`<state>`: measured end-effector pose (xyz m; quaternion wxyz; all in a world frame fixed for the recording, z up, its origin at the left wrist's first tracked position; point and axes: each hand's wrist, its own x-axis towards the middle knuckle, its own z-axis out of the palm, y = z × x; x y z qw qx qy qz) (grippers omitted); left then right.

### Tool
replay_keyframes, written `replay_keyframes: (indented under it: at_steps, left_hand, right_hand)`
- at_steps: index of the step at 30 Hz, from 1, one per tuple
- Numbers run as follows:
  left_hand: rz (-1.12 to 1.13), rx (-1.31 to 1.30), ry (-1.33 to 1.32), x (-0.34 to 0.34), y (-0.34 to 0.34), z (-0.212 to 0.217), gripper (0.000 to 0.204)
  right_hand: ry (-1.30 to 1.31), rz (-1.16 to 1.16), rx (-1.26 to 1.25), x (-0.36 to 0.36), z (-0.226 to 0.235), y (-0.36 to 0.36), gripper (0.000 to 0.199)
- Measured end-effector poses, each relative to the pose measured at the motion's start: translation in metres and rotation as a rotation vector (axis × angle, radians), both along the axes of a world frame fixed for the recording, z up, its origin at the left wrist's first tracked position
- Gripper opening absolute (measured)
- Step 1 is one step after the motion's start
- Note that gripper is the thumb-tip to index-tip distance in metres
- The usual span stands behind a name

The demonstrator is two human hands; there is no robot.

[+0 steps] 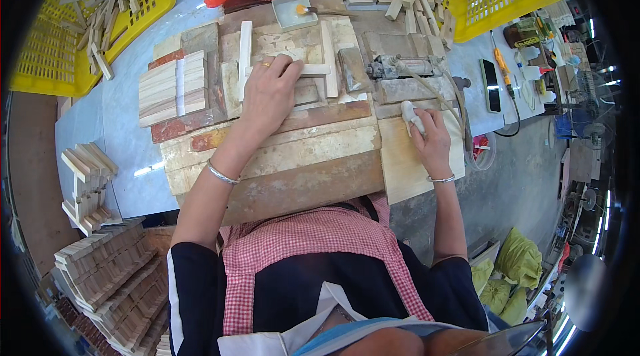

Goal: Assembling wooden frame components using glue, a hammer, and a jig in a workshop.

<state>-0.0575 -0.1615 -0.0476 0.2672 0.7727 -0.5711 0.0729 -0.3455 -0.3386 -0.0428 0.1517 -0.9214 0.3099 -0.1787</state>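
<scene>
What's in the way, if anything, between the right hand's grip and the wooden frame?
A small worn block sits right of the wooden frame, between it and the right hand's grip; I can't tell its height. Nothing visible parts the left hand's grip from the frame: that hand rests on it.

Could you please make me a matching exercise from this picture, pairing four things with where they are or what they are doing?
1. Left hand
2. Right hand
3. Phone
4. Brush

A. Beside an orange-handled tool
B. Holding a white wad
C. Tip in a shallow dish
D. On a pale wooden frame

Pairs: 1-D, 2-B, 3-A, 4-C
</scene>
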Motion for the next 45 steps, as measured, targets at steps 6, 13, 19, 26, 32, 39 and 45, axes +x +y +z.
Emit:
replay_keyframes:
  at_steps: [6, 13, 19, 26, 32, 39, 45]
  left_hand:
    - [0.066, -0.230, -0.117, -0.030, 0.009, -0.002, 0.025]
    - [0.031, 0.036, 0.214, -0.008, -0.006, -0.006, 0.026]
    - [-0.029, -0.066, -0.023, -0.022, 0.019, -0.004, 0.036]
    - [0.017, 0.053, -0.050, -0.033, 0.029, -0.003, 0.071]
    - [0.006, 0.025, -0.079, -0.049, 0.031, -0.006, 0.076]
    - [-0.010, -0.011, 0.004, -0.055, 0.032, -0.029, 0.050]
    - [-0.036, -0.050, -0.073, -0.044, 0.030, -0.018, 0.056]
  right_hand:
    - [-0.218, 0.227, 0.014, 0.051, 0.049, 0.004, 0.026]
    - [-0.216, 0.297, 0.145, 0.109, 0.057, 0.011, 0.040]
    - [-0.032, 0.358, 0.181, 0.138, 0.038, 0.010, 0.042]
    - [0.176, 0.484, -0.085, 0.132, 0.037, 0.030, 0.027]
    - [0.038, 0.541, 0.065, 0.169, 0.062, 0.040, 0.025]
    - [0.114, 0.792, -0.163, 0.253, 0.022, 0.087, 0.022]
    - [-0.183, 0.452, -0.052, 0.215, 0.037, 0.058, 0.022]
